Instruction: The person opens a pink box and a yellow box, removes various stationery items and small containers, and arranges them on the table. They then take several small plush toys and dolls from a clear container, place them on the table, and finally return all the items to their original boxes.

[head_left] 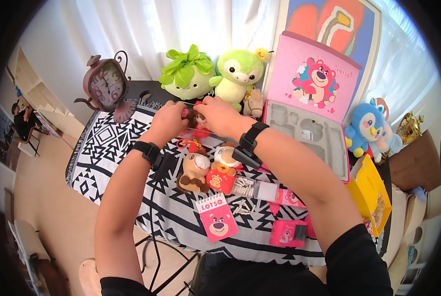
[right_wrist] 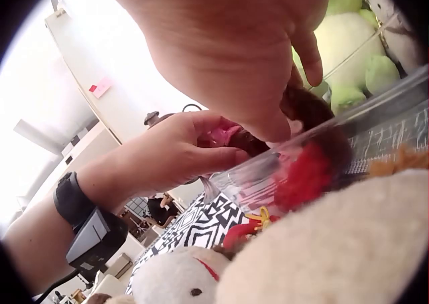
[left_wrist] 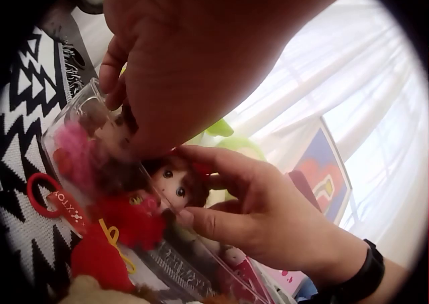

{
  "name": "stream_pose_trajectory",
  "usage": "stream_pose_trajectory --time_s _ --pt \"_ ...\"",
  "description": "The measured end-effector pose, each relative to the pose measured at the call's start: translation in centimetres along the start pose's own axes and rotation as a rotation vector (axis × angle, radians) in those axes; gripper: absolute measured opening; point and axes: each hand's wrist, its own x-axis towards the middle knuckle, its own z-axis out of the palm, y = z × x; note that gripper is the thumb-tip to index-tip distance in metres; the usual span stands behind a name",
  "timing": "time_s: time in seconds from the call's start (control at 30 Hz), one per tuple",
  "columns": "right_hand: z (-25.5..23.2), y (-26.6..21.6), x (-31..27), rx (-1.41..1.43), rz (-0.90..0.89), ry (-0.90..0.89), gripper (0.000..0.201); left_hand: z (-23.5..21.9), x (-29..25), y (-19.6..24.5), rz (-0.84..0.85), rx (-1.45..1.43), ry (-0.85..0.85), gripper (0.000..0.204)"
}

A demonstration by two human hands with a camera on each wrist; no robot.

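At the back middle of the table, both hands reach into a clear plastic box (left_wrist: 94, 106). My right hand (head_left: 225, 116) holds a small brown-haired doll (left_wrist: 175, 189) in a red dress, thumb on one side of its head and fingers on the other. Beside it, my left hand (head_left: 168, 121) grips a second brown-haired doll with pink on it (left_wrist: 75, 150); this hand hides much of that doll. A red charm with yellow cord (head_left: 193, 146) lies in front of the box. Two horse plushes, one brown (head_left: 196, 170) and one white and tan (head_left: 225, 155), are nearer me.
Green plushes (head_left: 187, 81) stand behind the hands, a clock (head_left: 106, 86) to the left. An open pink Lotso box (head_left: 309, 143) and a blue penguin plush (head_left: 368, 126) are right. A Lotso notepad (head_left: 215, 219), white sticks (head_left: 243, 206) and a yellow box (head_left: 371, 192) lie nearer.
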Motion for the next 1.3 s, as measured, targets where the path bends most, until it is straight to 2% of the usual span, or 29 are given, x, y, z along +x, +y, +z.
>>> stream_pose_trajectory --time_s 0.03,0.2,0.27,0.3,0.33,0.4,0.43,0.5,0.53,0.57,0.6,0.67,0.73,0.8,0.83,0.9,0.97,1.03,1.1,1.17,1.3 --pt "0.2 0.0 0.1 0.004 0.006 -0.003 0.056 -0.2 0.1 0.4 -0.045 -0.024 -0.084 0.036" --pt "0.9 0.0 -0.2 0.149 0.109 -0.019 0.046 0.7 1.6 -0.2 -0.014 -0.034 -0.166 0.037" --pt "1.1 0.2 0.2 0.149 0.079 -0.062 0.045 1.1 2.1 -0.1 -0.002 -0.041 -0.193 0.037" --pt "1.1 0.4 0.4 0.147 0.052 -0.107 0.044 1.4 2.3 0.4 -0.058 -0.034 -0.223 0.037" --pt "1.2 0.6 0.4 0.144 0.056 -0.098 0.044 1.6 2.5 0.9 -0.111 -0.027 -0.252 0.037" --pt "1.0 0.7 -0.2 0.193 0.047 0.005 0.042 0.7 2.5 1.7 -0.105 -0.020 -0.225 0.036" --pt "0.8 1.0 -0.5 0.225 0.056 0.088 0.044 0.3 2.4 1.8 -0.135 -0.060 -0.166 0.034" --pt "-1.3 1.2 -0.9 0.249 0.037 0.109 0.044 -1.1 1.9 2.3 -0.139 -0.087 -0.038 0.030" --pt "-2.3 1.1 -1.3 0.274 0.017 0.131 0.044 -2.2 1.5 2.7 -0.145 -0.086 -0.040 0.030" --pt "-3.0 0.9 -1.8 0.272 0.024 0.241 0.048 -3.5 1.1 3.2 -0.103 -0.094 0.080 0.029" --pt "-3.9 0.5 -2.3 0.273 0.023 0.241 0.048 -4.9 0.7 3.7 -0.060 -0.102 0.201 0.028" --pt "-5.8 -0.3 -3.2 0.331 -0.056 0.489 0.044 -7.6 -0.2 4.4 -0.031 -0.182 0.334 0.028" --pt "-8.4 -2.3 -5.0 0.366 -0.052 0.484 0.050 -10.3 -1.8 5.1 -0.091 -0.102 0.292 0.029" --pt "-9.9 -4.0 -6.8 0.589 0.024 0.327 0.051 -11.7 -4.2 4.9 -0.135 -0.009 0.128 0.030" --pt "-9.5 -4.3 -7.4 0.714 -0.010 0.180 0.047 -12.0 -5.5 4.9 -0.183 0.007 -0.015 0.032" --pt "-7.9 -5.6 -8.6 0.762 -0.229 -0.076 0.046 -11.9 -8.3 4.5 -0.236 0.042 -0.272 0.037" --pt "-7.3 -8.0 -10.5 0.879 -0.211 -0.414 0.047 -10.6 -10.7 3.1 -0.255 0.066 -0.473 0.045" --pt "-4.2 -9.7 -11.1 0.917 -0.316 -0.553 0.044 -9.2 -12.6 2.0 -0.289 0.059 -0.628 0.053" --pt "-2.3 -11.4 -11.1 0.823 -0.364 -0.670 0.043 -7.8 -13.6 1.0 -0.322 0.040 -0.752 0.061" --pt "-0.2 -12.3 -10.3 0.793 -0.390 -0.722 0.043 -7.0 -13.8 0.4 -0.327 -0.035 -0.739 0.062" --pt "3.1 -12.3 -7.7 0.624 -0.295 -0.557 0.042 -5.1 -13.5 -1.1 -0.324 -0.122 -0.577 0.056"
